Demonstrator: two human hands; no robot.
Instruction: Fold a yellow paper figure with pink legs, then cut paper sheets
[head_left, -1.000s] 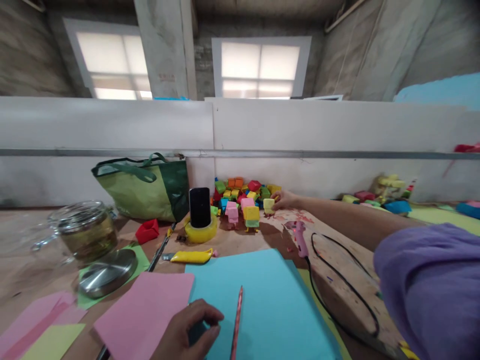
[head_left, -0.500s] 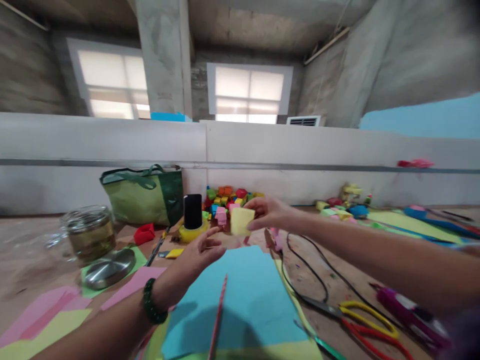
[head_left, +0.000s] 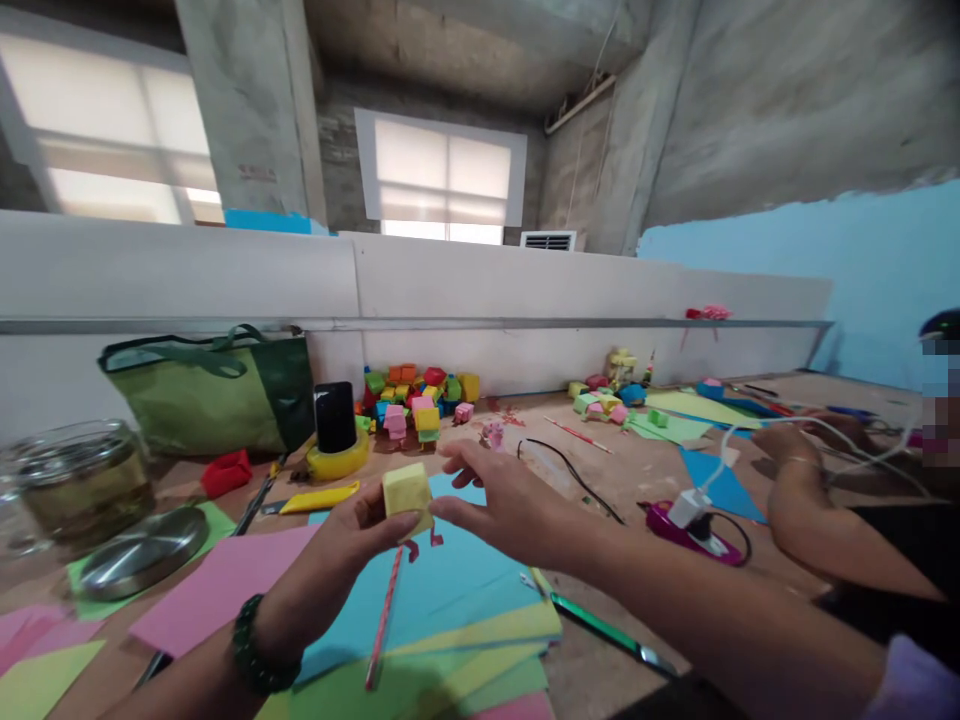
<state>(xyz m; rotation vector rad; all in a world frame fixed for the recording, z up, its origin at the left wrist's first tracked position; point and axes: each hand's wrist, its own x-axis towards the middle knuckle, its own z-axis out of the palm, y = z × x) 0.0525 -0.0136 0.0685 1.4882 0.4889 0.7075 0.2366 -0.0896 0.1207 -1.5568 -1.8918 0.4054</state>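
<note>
A pale yellow paper cube (head_left: pixel 406 500) with small curled pink strips hanging below it is gripped between the thumb and fingers of my left hand (head_left: pixel 356 530). A dark green bead bracelet circles that wrist. To the cube's right is my right hand (head_left: pixel 495 495), thumb and fingers apart, holding nothing; its thumb tip lies close to the cube, and I cannot tell whether they touch. Below both hands lie blue paper sheets (head_left: pixel 465 590) on a stack of coloured paper, with a red-and-white pencil (head_left: pixel 385 620) resting on top.
A green-handled cutter (head_left: pixel 600 625) and yellow cutter (head_left: pixel 319 498) flank the paper. At left stand a glass jar (head_left: pixel 79 490) and metal lid (head_left: pixel 146 550). Behind are a phone (head_left: pixel 334 415) and folded paper cubes (head_left: pixel 424 420). A purple power strip (head_left: pixel 667 530) and another person's arm (head_left: pixel 810 510) are at right.
The yellow cube has passed from my right hand into my left, coming lower and nearer. My right hand has let go of it. The view has turned right, showing another person.
</note>
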